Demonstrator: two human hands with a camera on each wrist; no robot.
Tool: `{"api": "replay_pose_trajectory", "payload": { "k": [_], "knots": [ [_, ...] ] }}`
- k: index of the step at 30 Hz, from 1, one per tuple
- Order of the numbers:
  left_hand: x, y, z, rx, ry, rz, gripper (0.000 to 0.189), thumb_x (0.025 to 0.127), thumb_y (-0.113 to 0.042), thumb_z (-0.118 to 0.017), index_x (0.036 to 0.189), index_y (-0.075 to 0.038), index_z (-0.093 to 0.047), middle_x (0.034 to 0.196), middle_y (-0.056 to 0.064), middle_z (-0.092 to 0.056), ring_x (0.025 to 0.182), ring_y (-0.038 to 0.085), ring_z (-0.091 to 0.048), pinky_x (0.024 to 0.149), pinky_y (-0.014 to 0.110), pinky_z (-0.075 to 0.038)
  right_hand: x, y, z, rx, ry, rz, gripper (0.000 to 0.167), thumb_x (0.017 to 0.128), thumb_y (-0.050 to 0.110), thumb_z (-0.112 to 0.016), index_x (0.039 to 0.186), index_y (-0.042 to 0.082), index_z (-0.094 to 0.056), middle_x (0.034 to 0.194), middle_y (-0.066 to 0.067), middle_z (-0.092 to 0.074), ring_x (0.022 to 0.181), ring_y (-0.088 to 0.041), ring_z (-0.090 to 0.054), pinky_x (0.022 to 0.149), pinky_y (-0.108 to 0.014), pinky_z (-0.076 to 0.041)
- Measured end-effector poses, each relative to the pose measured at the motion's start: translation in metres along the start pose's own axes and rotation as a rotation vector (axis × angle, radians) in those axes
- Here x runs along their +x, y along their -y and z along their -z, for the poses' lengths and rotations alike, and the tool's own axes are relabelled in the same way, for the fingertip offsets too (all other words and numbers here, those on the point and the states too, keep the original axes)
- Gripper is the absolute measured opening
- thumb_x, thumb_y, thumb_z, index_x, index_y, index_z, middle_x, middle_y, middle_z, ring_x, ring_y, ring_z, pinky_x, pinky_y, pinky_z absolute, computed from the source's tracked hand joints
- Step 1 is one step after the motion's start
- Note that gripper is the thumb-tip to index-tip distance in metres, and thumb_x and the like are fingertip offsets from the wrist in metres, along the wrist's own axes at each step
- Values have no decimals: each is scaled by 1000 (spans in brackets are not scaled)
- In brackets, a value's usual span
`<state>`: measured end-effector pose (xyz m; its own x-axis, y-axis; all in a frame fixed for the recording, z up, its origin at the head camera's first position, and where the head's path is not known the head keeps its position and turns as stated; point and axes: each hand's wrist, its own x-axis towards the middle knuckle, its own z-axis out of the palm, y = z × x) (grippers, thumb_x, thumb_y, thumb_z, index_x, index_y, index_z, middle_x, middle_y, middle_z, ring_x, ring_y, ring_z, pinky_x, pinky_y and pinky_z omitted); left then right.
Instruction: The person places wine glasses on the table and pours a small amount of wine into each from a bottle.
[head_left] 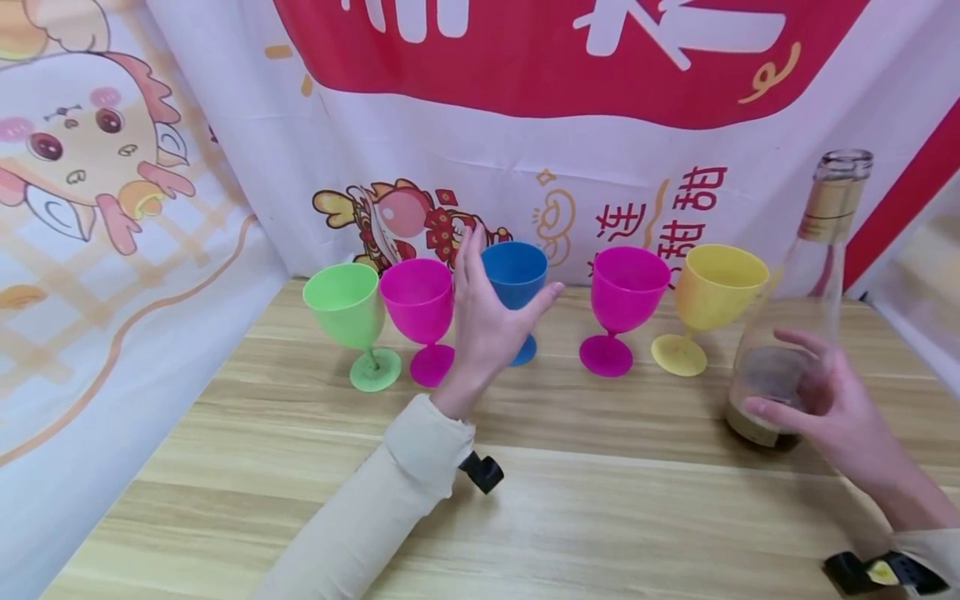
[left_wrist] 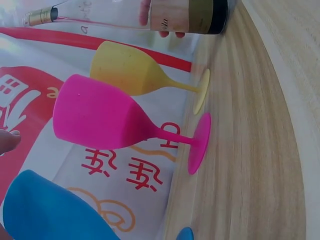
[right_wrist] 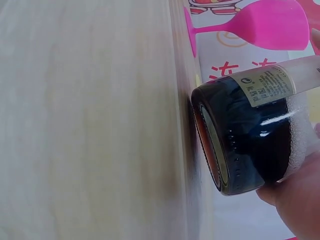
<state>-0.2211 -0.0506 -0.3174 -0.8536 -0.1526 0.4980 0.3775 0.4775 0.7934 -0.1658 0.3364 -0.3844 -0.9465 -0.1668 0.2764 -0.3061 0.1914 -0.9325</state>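
Observation:
My right hand (head_left: pixel 847 417) grips the lower body of a clear glass wine bottle (head_left: pixel 798 287) with a gold-coloured neck and dark liquid low inside. The bottle is near upright at the right, its labelled base (right_wrist: pixel 240 135) showing its underside in the right wrist view. With fingers extended upward and thumb spread, my left hand (head_left: pixel 487 321) is in front of the blue goblet (head_left: pixel 517 271), partly covering it. Left of that hand is a magenta goblet (head_left: pixel 420 304), beside a light green goblet (head_left: pixel 345 308). The left thumb (left_wrist: pixel 7 141) shows at the left wrist view's edge.
Another magenta goblet (head_left: pixel 626 287) and a yellow goblet (head_left: pixel 720 287) stand between the blue goblet and the bottle. All stand along the back of the wooden table (head_left: pixel 600 508). A printed cloth (head_left: pixel 262 150) hangs close behind them, and more cloth borders the left side.

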Motion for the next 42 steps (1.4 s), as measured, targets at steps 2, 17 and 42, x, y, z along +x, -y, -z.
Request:
{"api": "replay_pose_trajectory", "payload": {
  "k": [2,17,42],
  "knots": [
    [0,2,0,2,5,21,111,85,-47,-85,169,-19,-19,177,5,-22,161,28,-29,117,58,-49,0,0,-2,52,-3,-14,86,87,-22,-70,153,22,-35,117,8,-72,99,-1,-69,78,-12,-57],
    [-1,11,-16,-45,34,149,102,93,-46,-80,169,-20,-17,167,13,-36,151,35,-43,114,60,-51,-7,4,0,-411,-101,-46,84,81,0,-89,149,30,-50,107,16,-55,93,6,-54,71,-8,-46],
    [3,10,-10,-20,64,192,96,92,-54,-77,167,-20,-26,164,10,-44,150,33,-46,110,58,-54,-1,17,-16,-617,-190,-69,84,71,30,-101,143,14,-61,119,9,-69,95,22,-51,75,3,-42]
  ]
}}
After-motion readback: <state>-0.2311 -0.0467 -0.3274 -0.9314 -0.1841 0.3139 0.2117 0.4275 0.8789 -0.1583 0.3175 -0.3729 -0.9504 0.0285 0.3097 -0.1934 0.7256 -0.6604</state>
